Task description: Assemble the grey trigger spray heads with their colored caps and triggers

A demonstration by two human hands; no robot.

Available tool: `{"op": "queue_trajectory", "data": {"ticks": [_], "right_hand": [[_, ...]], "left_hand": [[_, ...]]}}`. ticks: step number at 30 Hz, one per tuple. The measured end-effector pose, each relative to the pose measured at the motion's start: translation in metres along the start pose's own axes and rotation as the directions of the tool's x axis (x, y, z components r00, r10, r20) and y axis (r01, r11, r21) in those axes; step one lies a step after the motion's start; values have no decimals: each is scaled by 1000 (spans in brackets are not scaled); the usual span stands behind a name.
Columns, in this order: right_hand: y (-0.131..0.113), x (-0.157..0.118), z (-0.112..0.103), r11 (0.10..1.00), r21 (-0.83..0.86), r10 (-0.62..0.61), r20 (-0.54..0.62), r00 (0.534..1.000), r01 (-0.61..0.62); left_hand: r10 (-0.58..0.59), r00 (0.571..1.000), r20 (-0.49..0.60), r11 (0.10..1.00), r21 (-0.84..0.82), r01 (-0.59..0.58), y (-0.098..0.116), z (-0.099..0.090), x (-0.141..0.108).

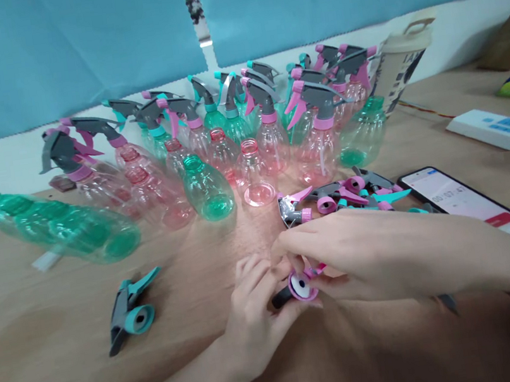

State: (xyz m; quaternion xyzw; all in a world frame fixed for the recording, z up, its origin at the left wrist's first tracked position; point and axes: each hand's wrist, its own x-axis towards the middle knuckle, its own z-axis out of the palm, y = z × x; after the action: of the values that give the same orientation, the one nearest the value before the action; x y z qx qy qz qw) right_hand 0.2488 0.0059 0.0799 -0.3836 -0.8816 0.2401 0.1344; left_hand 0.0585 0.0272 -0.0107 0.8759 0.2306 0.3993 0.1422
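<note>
A pink-and-grey spray head [301,285] is held low over the table, its round collar facing me with a white disc inside. My left hand [256,309] is closed around its dark grey part. From the right, my right hand [312,249] pinches the collar with fingertips and thumb; its fingers partly cover the pink trigger. Behind my right hand lies a pile of loose spray heads [326,202] in pink, teal and grey. To the left, a teal-and-grey spray head [132,314] lies alone on the table.
Open-necked pink bottles [255,175] and a green bottle [209,188] stand ahead, before several bottles with spray heads. Green bottles [63,223] are at the left. On the right are a phone [467,201] showing a timer, a white power strip [499,127] and a cup [401,64].
</note>
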Motion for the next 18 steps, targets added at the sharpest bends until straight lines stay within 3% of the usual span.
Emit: {"op": "queue_trajectory", "data": {"ticks": [7,12,18], "right_hand": [[-2,-2,9,1000,-24,4,-3,1000,-4],[-4,-3,10,1000,-13,-5,-59,998,4],[19,-8,34,999,-41,-34,-106,994,30]], "left_hand": [[-7,998,57,1000,-13,8,2,-2,2],[33,999,28,999,3,-33,2,0,0],[44,997,61,999,-23,-43,3,1,-3]]}}
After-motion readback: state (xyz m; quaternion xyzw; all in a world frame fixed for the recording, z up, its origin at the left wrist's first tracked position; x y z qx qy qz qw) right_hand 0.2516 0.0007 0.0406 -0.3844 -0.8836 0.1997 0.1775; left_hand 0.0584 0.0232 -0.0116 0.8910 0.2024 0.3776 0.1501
